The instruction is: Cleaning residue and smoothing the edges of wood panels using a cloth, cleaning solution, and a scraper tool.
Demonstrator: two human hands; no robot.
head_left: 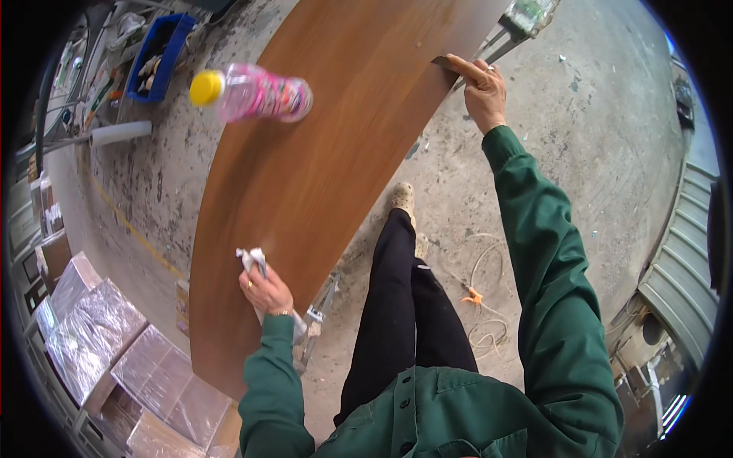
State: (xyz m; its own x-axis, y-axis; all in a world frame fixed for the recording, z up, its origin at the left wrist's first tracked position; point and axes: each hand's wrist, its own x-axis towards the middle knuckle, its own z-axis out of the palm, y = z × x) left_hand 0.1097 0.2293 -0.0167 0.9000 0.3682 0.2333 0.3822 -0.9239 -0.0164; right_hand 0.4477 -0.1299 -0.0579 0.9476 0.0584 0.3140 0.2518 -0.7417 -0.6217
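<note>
A long brown wood-grain board [305, 175] stretches from the lower left to the top of the view. Near its lower left end, my left hand [266, 288] is closed round a crumpled white cloth [256, 259], which rests on the board. My right hand [481, 85] is at the board's far right edge, its fingers on a thin dark scraper blade [443, 63] that lies against the surface. A clear bottle with a pink label [259, 93] and a yellow cap stands on the board, toward its left edge.
Plastic-wrapped boxes [95, 328] are stacked at the lower left. A blue bin [159, 57] sits at the upper left, near a white roll [121, 133]. On the concrete floor to the right lies a coiled hose with an orange air gun [473, 295]. A metal stand [527, 17] shows beneath the board's far end.
</note>
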